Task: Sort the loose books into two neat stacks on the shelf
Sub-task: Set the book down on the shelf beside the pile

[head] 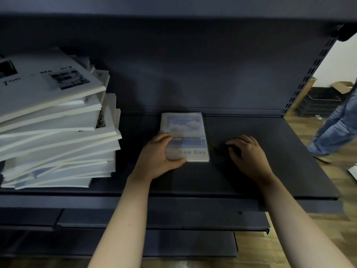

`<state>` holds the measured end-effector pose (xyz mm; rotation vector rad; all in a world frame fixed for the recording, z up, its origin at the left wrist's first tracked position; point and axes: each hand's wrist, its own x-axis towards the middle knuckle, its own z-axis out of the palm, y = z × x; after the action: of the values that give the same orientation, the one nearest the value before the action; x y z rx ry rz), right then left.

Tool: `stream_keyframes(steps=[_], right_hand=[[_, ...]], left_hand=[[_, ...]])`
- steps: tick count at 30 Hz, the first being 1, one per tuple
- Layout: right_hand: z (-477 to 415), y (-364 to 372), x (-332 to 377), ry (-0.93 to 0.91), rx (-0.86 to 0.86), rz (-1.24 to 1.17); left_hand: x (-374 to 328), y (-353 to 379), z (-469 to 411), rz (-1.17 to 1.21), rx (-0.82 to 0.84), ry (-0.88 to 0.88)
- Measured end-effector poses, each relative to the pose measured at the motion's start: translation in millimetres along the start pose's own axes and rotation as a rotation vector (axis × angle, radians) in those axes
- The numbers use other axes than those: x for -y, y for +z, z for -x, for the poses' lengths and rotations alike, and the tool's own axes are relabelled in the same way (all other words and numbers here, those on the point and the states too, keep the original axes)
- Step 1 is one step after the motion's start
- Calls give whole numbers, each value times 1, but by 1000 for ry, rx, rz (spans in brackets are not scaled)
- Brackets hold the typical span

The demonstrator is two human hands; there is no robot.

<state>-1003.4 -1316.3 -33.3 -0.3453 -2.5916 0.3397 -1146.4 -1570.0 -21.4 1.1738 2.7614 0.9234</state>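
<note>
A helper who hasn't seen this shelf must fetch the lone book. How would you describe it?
On the dark shelf, look right of the untidy pile of white books. One book lies flat mid-shelf near the back panel, the left hand holding its near left corner. Unlike the pile's white top cover, its cover shows blue sky, clouds and the words fine Day.

Sky-covered book [188,132] flat on shelf [289,171]; white stack [58,122] left, perhaps leaning.
</note>
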Motion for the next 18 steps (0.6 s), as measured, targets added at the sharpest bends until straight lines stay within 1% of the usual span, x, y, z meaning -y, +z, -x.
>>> stream_keyframes(steps=[13, 16, 18], right_hand=[[0, -2, 2, 13, 13, -2], [0, -2, 2, 12, 6, -3], [1, -2, 2, 12, 0, -2]], left_hand=[[2, 5, -11, -38, 31, -11], [2, 7, -10, -132, 10, -30], [2, 6, -8, -214, -57, -88]])
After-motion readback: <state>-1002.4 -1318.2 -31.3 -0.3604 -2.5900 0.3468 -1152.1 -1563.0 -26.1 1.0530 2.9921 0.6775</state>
